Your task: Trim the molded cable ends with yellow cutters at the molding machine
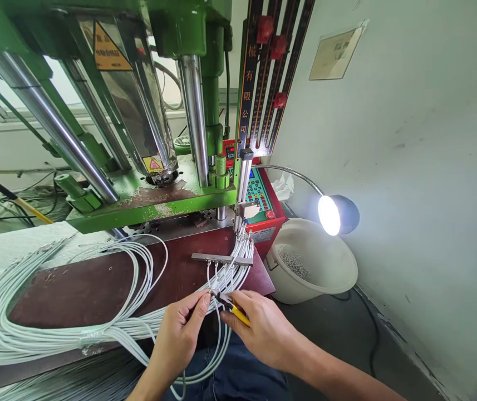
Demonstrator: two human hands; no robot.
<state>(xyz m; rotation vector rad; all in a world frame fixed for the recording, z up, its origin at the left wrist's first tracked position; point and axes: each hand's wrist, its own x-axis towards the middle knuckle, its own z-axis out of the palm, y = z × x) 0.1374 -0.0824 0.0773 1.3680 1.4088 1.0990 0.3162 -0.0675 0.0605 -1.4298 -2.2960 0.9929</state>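
Observation:
Near the front edge of the dark red table, my left hand [182, 328] pinches the end of a white cable between thumb and fingers. My right hand [259, 328] is closed around yellow-handled cutters [239, 315], whose dark jaws meet the cable end at my left fingertips. Just beyond, a grey metal bar [222, 259] holds several cable ends in a row. A large bundle of white cables [75, 337] loops across the table and passes beside the bar.
A green press [171, 203] stands behind the table, with a red control box [265, 209] at its right. A lit lamp [329, 215] hangs over a white bucket [334, 273] of small scraps. The wall is at right.

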